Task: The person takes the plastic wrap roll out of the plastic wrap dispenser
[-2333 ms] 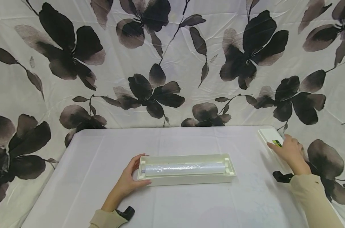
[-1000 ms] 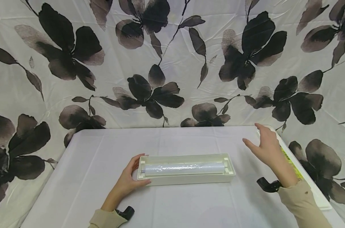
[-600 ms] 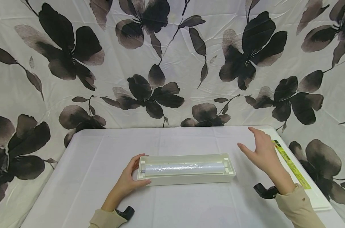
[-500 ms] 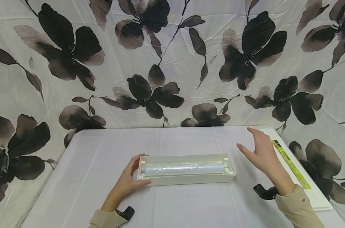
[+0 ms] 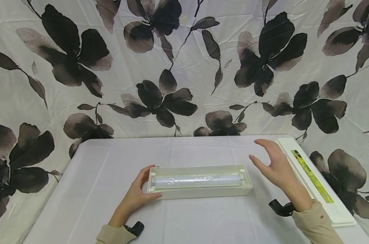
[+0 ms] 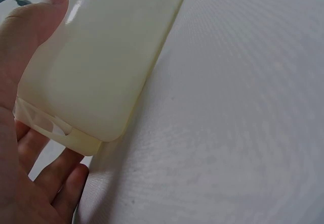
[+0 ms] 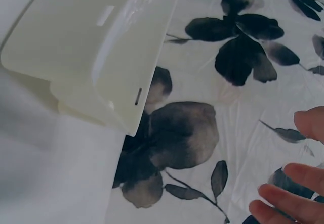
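A long cream-white plastic wrap dispenser box [image 5: 202,193] stands lidless on the table in the head view. Inside it lies a clear, shiny roll of plastic wrap [image 5: 198,181]. My left hand [image 5: 138,193] grips the box's left end, thumb on the near wall and fingers round the far side. In the left wrist view the thumb presses the box's wall [image 6: 96,57]. My right hand [image 5: 274,164] hovers between the box and the white lid [image 5: 340,210], thumb and fingers spread, holding nothing. A yellow-green label strip [image 5: 313,177] runs along the lid.
A white cloth covers the table [image 5: 111,169]. Behind it hangs a white curtain [image 5: 202,67] with dark flowers. The lid lies along the table's right edge. Black wrist camera mounts [image 5: 282,207] sit at both sleeve cuffs.
My right hand has let go of the lid at the right edge and moved left toward the box, fingers spread. The left hand and the box have stayed in place.
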Demonstrator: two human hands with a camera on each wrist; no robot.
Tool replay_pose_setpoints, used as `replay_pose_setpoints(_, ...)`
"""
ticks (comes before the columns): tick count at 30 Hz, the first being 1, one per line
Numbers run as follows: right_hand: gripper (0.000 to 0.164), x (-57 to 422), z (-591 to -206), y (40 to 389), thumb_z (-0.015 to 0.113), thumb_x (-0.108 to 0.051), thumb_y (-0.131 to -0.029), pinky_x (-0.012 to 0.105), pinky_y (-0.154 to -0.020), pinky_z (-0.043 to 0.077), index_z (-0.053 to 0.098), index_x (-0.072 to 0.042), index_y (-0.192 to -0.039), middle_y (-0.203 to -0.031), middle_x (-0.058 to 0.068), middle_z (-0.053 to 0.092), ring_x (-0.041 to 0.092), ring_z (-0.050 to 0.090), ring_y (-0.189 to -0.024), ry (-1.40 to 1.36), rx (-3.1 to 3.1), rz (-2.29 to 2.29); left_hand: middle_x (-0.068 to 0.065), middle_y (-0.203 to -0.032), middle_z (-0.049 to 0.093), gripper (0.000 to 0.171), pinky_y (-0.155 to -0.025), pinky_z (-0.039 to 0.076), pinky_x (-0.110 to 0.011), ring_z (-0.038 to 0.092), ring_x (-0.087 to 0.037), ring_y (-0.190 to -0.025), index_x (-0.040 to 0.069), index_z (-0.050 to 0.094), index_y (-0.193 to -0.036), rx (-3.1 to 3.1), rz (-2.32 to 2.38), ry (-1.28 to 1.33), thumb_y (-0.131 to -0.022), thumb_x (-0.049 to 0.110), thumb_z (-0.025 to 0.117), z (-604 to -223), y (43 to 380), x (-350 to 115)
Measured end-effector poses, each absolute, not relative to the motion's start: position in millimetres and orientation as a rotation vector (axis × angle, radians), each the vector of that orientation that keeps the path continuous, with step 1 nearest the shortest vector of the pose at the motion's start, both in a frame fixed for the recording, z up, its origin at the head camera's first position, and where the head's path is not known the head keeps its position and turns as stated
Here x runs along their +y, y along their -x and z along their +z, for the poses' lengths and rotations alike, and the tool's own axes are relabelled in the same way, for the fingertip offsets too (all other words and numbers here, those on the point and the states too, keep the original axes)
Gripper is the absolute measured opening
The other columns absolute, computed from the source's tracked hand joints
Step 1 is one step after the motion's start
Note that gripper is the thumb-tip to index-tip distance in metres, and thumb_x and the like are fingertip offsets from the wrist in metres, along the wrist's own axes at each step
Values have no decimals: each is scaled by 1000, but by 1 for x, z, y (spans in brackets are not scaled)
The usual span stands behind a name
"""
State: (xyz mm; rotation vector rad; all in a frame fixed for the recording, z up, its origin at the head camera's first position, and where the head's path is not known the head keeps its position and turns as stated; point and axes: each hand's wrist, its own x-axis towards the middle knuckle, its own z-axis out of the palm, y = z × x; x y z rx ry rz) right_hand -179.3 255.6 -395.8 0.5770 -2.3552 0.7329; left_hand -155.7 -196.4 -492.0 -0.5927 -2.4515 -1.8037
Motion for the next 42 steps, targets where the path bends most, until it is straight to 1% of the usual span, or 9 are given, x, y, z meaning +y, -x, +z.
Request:
replay_pose_setpoints(4,55,253,-397,179,80,-3,-75,20,-106,34,60,1,-126,-125,17,62,34,54,-118,-680,-2333,761,-19,-144,49,97,-104,34,-14,46,-39,-130,-3,36,-147,-2450,-1806,592,-67,4,90,-492,156,-197)
replay_pose_setpoints(6,56,252,-398,180,80,-2,-74,16,-106,31,61,1,-126,-125,16,62,34,54,-118,-734,-2318,781,-19,-144,49,97,-104,34,-14,46,-39,-130,-3,36,-147,-2451,-1806,592,-68,4,90,-492,156,-197)
replay_pose_setpoints(12,58,248,-400,181,80,1,-73,16,-108,31,60,1,-127,-126,16,61,32,53,-119,-852,-2299,824,-19,-144,49,97,-104,34,-14,46,-38,-130,-2,36,-147,-2452,-1802,590,-68,4,90,-492,156,-196)
replay_pose_setpoints(19,65,243,-399,180,79,-3,-76,18,-109,32,56,-3,-136,-133,11,58,25,51,-125,-1012,-2328,854,-19,-145,48,97,-104,33,-13,45,-38,-132,-1,35,-148,-2459,-1799,585,-68,5,90,-493,155,-196)
replay_pose_setpoints(22,66,241,-399,180,79,-3,-77,19,-110,33,56,-4,-138,-135,11,57,24,51,-126,-1104,-2312,855,-19,-145,48,97,-104,33,-12,45,-38,-132,-2,35,-147,-2458,-1798,581,-67,4,90,-493,154,-196)
replay_pose_setpoints(30,60,234,-407,183,83,-3,-77,17,-108,34,60,-5,-132,-133,13,58,27,53,-124,-1253,-2351,831,-19,-145,49,97,-104,33,-12,45,-38,-131,-3,35,-147,-2456,-1794,583,-67,3,90,-492,155,-196)
replay_pose_setpoints(39,54,227,-421,188,82,-6,-78,13,-104,36,63,-9,-129,-128,7,61,23,57,-119,-1269,-2437,815,-19,-144,49,96,-104,33,-12,47,-31,-131,-3,36,-146,-2459,-1776,594,-67,4,90,-495,156,-198)
replay_pose_setpoints(42,53,226,-426,190,82,-6,-79,13,-103,37,63,-9,-128,-126,5,62,22,58,-117,-1275,-2441,832,-19,-144,49,97,-104,33,-13,47,-31,-131,-3,36,-147,-2455,-1777,597,-67,3,90,-502,160,-200)
